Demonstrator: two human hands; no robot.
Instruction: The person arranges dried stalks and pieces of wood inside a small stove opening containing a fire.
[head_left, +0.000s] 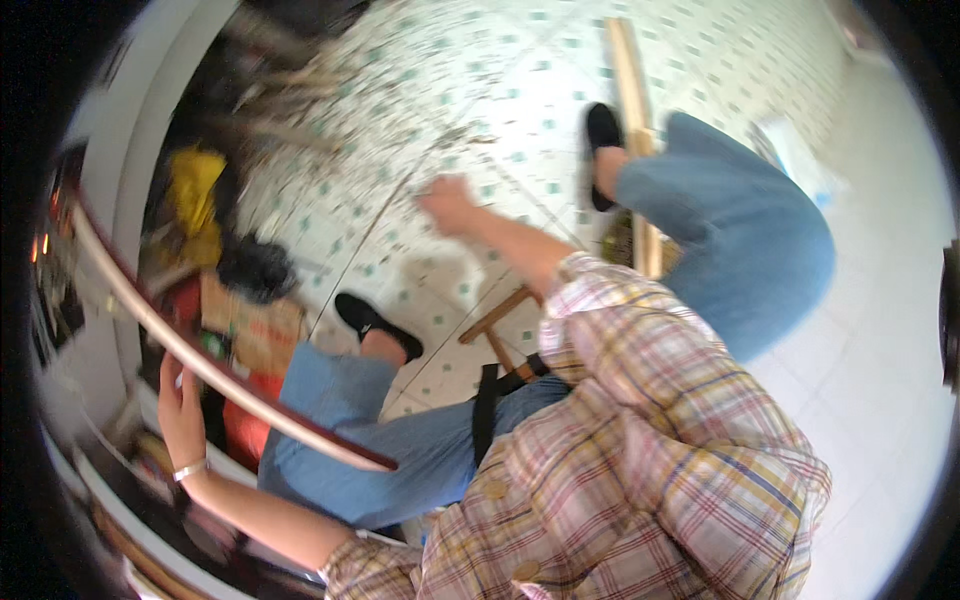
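My right hand (448, 206) reaches out over the tiled floor (517, 97), its fingers curled and blurred. Nothing shows clearly in it. Dark debris is scattered across the tiles beyond that hand. At the lower left, my left hand (181, 416) is raised beside a thin board or panel edge (225, 394), pale with a dark red side. The fingertips pass behind this edge, so whether they grip it is hidden. A bracelet (190, 470) circles the left wrist. Below my right forearm stands a brown wooden frame piece (495, 319).
A long wooden plank (628, 75) lies by my right shoe (602, 131). Sticks (292, 82) are heaped at upper left. Near my left shoe (379, 326) are a yellow bag (196, 191), a black plastic bag (255, 268) and a cardboard box (266, 337). A white packet (795, 157) lies at right.
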